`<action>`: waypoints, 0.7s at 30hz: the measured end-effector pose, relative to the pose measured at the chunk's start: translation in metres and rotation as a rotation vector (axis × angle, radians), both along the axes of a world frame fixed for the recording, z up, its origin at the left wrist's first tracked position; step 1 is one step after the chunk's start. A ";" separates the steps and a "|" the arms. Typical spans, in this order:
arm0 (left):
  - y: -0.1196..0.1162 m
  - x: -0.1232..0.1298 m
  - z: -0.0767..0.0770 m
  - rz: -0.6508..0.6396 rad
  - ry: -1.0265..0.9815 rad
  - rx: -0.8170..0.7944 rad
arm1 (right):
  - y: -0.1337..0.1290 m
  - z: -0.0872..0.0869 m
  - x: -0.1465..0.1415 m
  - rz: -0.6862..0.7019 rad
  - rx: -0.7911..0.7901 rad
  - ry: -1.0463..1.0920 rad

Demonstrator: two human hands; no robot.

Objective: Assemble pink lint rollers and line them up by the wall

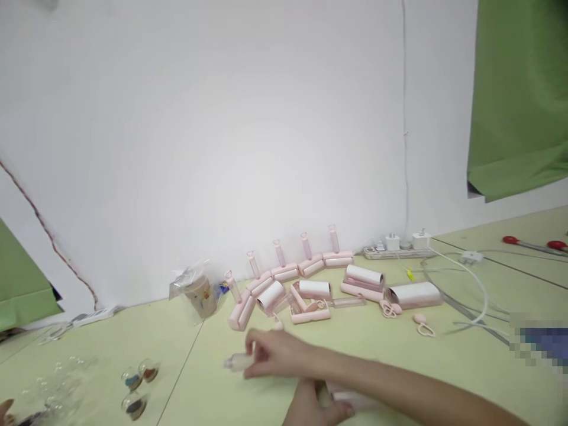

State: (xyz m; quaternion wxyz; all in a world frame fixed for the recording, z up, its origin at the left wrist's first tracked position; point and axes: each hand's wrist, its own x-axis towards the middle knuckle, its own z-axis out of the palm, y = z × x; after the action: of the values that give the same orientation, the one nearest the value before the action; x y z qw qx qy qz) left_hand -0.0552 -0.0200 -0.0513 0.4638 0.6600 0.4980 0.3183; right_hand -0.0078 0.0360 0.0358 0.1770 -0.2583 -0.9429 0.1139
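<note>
My right hand (277,354) reaches across from the right, its thumb and fingers curled around a small translucent whitish bottle-like piece (239,362) that points left. Below that forearm is my left hand (313,407), closed on a pink-and-white lint roller part (350,395); my right arm covers much of it. Beyond my hands lie loose pink lint roller parts: a white roll (271,294), another white roll (315,289) and a pink frame (310,313). Several pink lint rollers with handles upright, such as one roller (242,310), form an arc behind them.
A plastic-wrapped cup (200,297) stands left of the rollers. Small glass domes (133,378) and clear pieces (53,387) sit front left, near another person's fingers (5,408). A power strip (394,253) with trailing cables lies against the wall; red-handled scissors (512,240) are far right.
</note>
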 end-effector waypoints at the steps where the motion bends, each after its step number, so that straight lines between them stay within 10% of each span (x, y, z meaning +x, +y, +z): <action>1: 0.004 0.002 -0.004 0.000 -0.014 0.009 | 0.000 0.007 0.029 -0.057 -0.002 0.007; 8: 0.012 0.003 -0.007 -0.010 0.017 0.024 | -0.013 0.029 0.173 -0.315 0.080 -0.205; 21: 0.011 0.003 0.004 -0.019 0.056 0.007 | -0.013 0.040 0.147 -0.048 0.243 -0.521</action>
State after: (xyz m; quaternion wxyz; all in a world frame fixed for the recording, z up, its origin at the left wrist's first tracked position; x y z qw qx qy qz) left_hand -0.0523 -0.0095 -0.0470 0.4503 0.6748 0.5035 0.2971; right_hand 0.1390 0.0232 0.0761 -0.0389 -0.2781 -0.9569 -0.0745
